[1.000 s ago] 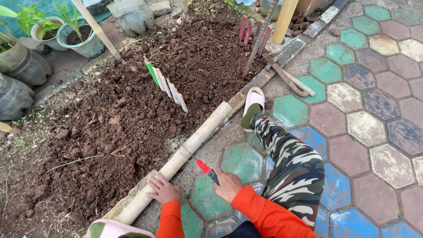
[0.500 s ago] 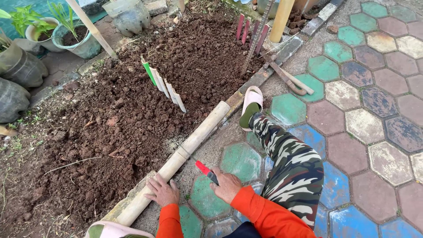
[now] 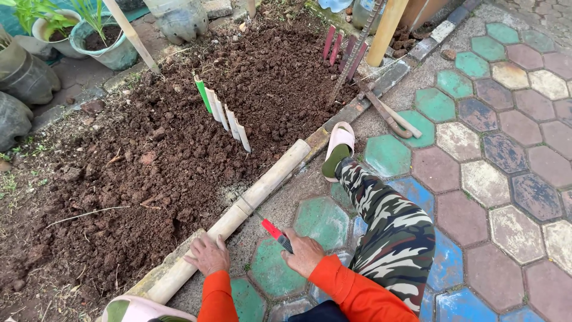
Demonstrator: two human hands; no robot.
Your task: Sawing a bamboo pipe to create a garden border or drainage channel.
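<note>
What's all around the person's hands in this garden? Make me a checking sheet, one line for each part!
Surface: painted hexagon paving beside a bed of dark soil.
Job's things: bamboo pole along the bed's edge; red-handled tool.
Clutter: row of flat stakes stuck in the soil; red stakes further back; a wooden-handled tool on the paving.
Hands: left hand rests on the pole; right hand holds the red-handled tool, fingers closed.
Cables: nothing seen.
Surroundings: potted plants at upper left; an upright bamboo post.
</note>
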